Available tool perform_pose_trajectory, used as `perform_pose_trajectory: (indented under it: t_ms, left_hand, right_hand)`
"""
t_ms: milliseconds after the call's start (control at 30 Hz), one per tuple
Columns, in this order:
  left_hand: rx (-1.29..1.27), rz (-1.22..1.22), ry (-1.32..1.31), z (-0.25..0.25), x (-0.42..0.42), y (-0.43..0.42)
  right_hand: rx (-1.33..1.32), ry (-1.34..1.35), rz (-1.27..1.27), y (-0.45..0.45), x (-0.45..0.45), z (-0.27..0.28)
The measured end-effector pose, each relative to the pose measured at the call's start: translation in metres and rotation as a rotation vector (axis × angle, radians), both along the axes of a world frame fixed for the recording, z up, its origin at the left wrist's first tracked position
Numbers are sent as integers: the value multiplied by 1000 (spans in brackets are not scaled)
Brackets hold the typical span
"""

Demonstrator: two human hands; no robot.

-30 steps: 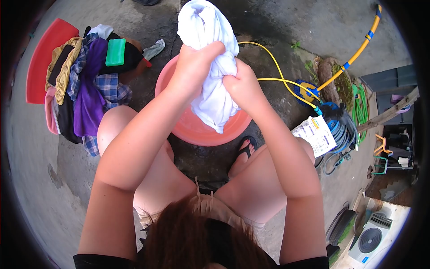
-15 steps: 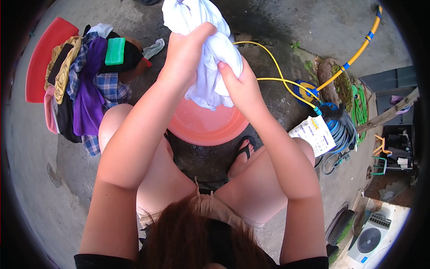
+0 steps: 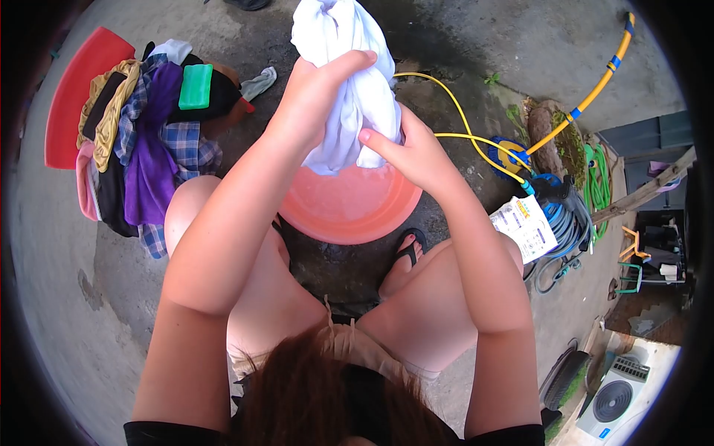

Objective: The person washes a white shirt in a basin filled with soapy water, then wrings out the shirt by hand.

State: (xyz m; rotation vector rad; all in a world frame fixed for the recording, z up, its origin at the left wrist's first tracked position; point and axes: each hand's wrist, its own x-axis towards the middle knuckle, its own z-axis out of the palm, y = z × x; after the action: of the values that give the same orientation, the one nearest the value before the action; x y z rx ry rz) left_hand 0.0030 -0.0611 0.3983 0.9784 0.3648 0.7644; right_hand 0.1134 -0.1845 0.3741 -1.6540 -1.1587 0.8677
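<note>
A bunched white cloth (image 3: pixel 375 93), wet-looking and creased, hangs in the air over a round orange-pink basin (image 3: pixel 338 235). My left hand (image 3: pixel 316 93) is closed around its left side, thumb lying across the front. On the lower right side, my right hand (image 3: pixel 416 154) grips the same cloth, with the thumb in front and the other fingers hidden behind it. Pale, cloudy water (image 3: pixel 346 197) shows in the basin below. What kind of garment or linen the cloth is, I cannot tell.
A red tub (image 3: pixel 78 97) stands at left beside piled clothes (image 3: pixel 152 149), with a green soap bar (image 3: pixel 195 87) on top. Yellow hose (image 3: pixel 454 97) runs right toward a blue hose coil (image 3: pixel 569 223) and a printed white bag (image 3: pixel 524 227). A sandalled foot (image 3: pixel 405 256) rests near the basin.
Both hands and the white cloth have shifted slightly to the right. My right thumb has slid a little lower on the cloth, and the hand sits looser at its edge.
</note>
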Motion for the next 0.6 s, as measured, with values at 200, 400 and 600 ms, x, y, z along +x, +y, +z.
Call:
perform_pose_trajectory:
  t_ms: [200,400,600]
  left_hand:
    - [35,-191,58,9,-3,-8]
    - [197,-306,124,2,2,-7]
    - [321,-282,331,14,-6,9]
  right_hand:
    - [98,151,-49,-5,4,14]
    - [-8,226,-160,-11,12,15]
    - [84,402,-177,-17,34,19]
